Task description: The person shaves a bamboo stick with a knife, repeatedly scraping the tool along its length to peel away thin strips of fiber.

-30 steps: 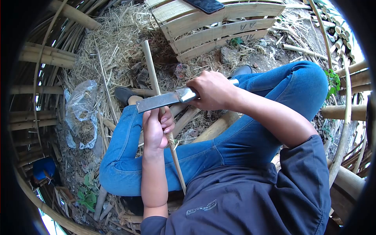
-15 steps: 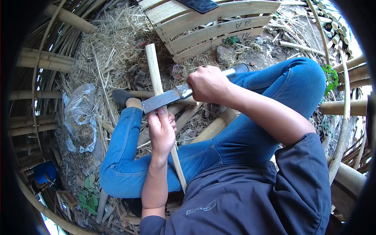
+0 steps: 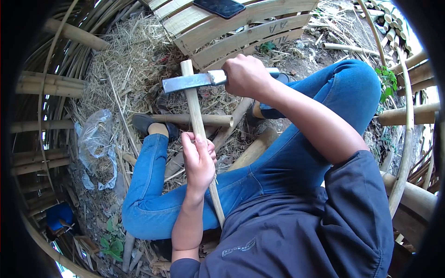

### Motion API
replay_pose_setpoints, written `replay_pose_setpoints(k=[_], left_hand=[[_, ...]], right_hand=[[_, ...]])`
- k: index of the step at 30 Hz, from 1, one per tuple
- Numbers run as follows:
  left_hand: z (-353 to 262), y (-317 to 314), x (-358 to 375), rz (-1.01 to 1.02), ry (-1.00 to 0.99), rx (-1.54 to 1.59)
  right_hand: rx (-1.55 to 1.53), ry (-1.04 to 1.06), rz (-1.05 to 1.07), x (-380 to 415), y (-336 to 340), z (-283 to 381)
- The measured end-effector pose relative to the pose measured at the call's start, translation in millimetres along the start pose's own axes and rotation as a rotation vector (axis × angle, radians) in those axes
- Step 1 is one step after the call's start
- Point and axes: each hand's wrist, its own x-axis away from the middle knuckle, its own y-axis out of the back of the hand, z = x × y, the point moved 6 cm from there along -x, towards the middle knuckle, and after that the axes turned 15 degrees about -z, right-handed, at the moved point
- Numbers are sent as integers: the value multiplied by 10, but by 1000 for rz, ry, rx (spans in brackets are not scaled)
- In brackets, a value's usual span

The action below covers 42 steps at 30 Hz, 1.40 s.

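My left hand (image 3: 199, 160) is wrapped round a pale wooden stick (image 3: 195, 109), probably split bamboo. Its lower end rests against my lap and its upper end points away from me. My right hand (image 3: 246, 78) grips the handle of a broad-bladed knife (image 3: 185, 83). The blade lies crosswise over the stick near its far end, well beyond my left hand. The end of the handle shows past my right fist.
A slatted wooden crate (image 3: 241, 30) stands ahead with a phone (image 3: 219, 8) on top. A cut bamboo pole (image 3: 211, 120) lies beyond my lap. Clear plastic (image 3: 95, 134) is on the straw at left. Bamboo pieces (image 3: 391, 23) are heaped at far right.
The knife has moved away from my left hand, up along the stick to near its far end. My left hand still holds the stick.
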Motion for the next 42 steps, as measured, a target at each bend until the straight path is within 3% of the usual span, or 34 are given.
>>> replay_pose_setpoints(k=[3,10,17,20,26,30,36,42], left_hand=[[17,-26,22,14,2,-1],[-30,-29,-33,125,-51,-2],[87,36,-169,228,119,53],[53,25,-159,175,116,60],[23,-21,-147,397,257,280],[20,1,-146,394,404,365],[36,44,-190,289,303,289],[4,-16,-161,303,364,314]], right_hand=[[11,-6,-87,-53,87,-94],[46,-29,-64,-96,131,-136],[-23,20,-41,-25,147,-3],[-63,69,21,66,172,190],[-107,142,60,179,147,313],[-90,130,115,208,164,342],[-103,149,127,246,156,390],[-118,163,146,258,162,401]])
